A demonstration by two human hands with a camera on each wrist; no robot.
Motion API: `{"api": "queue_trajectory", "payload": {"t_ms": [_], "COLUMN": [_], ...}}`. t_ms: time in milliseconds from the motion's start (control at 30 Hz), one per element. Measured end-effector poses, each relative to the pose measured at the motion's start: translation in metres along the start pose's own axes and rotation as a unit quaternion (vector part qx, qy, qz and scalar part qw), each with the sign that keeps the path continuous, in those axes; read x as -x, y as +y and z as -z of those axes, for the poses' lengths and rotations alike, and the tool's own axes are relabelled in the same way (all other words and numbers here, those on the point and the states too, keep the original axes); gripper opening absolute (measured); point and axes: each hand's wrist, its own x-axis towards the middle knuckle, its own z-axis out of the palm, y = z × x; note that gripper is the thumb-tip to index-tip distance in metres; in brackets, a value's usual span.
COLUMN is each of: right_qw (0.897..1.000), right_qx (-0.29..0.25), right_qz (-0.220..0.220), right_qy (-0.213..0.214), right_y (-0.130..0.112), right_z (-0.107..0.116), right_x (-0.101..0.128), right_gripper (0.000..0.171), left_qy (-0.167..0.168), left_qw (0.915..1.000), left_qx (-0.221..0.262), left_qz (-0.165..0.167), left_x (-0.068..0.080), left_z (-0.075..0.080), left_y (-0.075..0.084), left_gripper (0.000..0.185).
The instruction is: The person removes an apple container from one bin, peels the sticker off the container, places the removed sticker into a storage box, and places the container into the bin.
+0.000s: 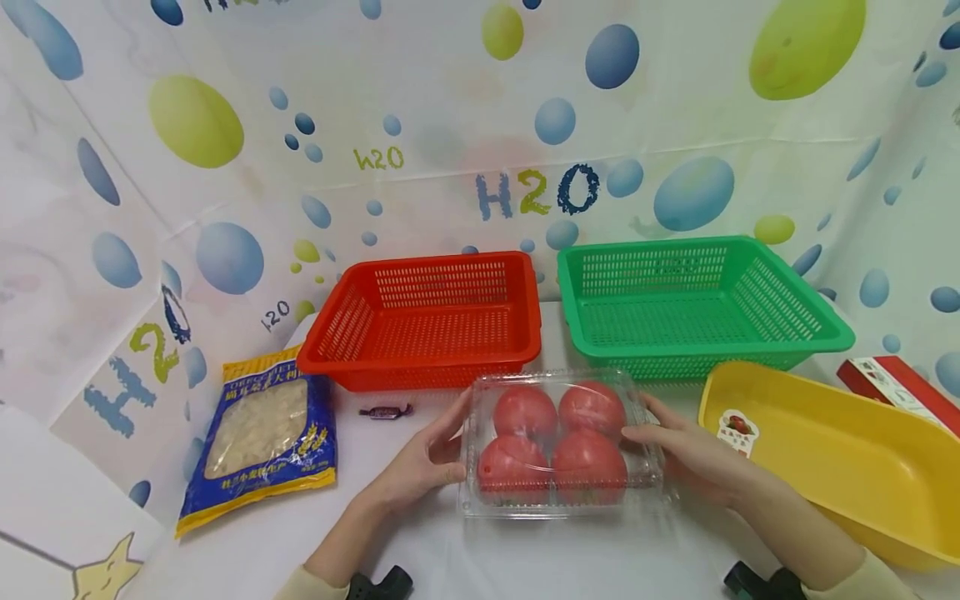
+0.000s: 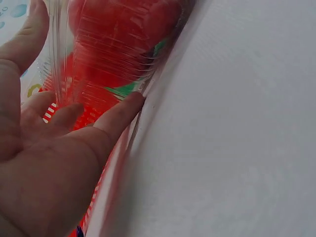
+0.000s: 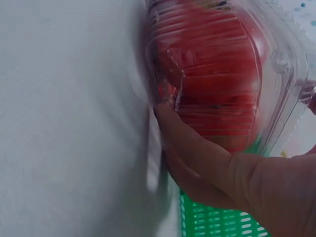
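A clear plastic clamshell box (image 1: 558, 446) with several red tomatoes sits on the white table (image 1: 525, 558), in front of the two baskets. My left hand (image 1: 454, 442) holds its left side, thumb at the top edge and fingers against the wall. My right hand (image 1: 641, 427) holds the right side the same way. In the left wrist view my left hand's fingers (image 2: 116, 116) touch the box (image 2: 113, 44) at its lower rim. In the right wrist view my right hand's fingers (image 3: 192, 143) lie under the rim of the box (image 3: 217, 74).
Behind the box stand an empty red basket (image 1: 427, 321) and an empty green basket (image 1: 690, 304). A yellow tub (image 1: 847, 467) and a red carton (image 1: 900, 387) are on the right. A blue bag (image 1: 258, 433) and a small wrapped sweet (image 1: 385, 411) lie on the left.
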Motion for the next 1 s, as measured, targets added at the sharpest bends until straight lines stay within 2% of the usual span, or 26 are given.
{"api": "queue_trajectory", "payload": {"t_ms": [267, 433, 567, 767, 1000], "right_qw": [0.999, 0.999, 0.999, 0.999, 0.998], "right_qx": [-0.028, -0.014, -0.007, -0.035, -0.052], "right_qz": [-0.013, -0.008, -0.008, 0.000, 0.021], "right_qy": [-0.039, -0.050, -0.048, -0.037, -0.014], "right_y": [-0.005, -0.006, -0.008, -0.012, -0.028], "right_z": [0.005, 0.009, 0.009, 0.004, 0.005], "right_x": [0.009, 0.013, 0.017, 0.025, 0.037], "right_gripper": [0.095, 0.087, 0.085, 0.086, 0.080], "left_qy": [-0.001, 0.018, 0.028, 0.038, 0.042], "left_qw": [0.9990, 0.9977, 0.9980, 0.9980, 0.9990], "left_qx": [0.043, 0.065, 0.054, 0.036, 0.005], "left_qz": [-0.012, 0.005, 0.019, 0.034, 0.017], "left_x": [0.002, 0.004, 0.006, 0.007, 0.008], "left_z": [-0.004, -0.009, -0.012, -0.018, -0.023], "left_y": [0.009, 0.019, 0.027, 0.040, 0.062], "left_gripper": [0.098, 0.098, 0.096, 0.090, 0.087]}}
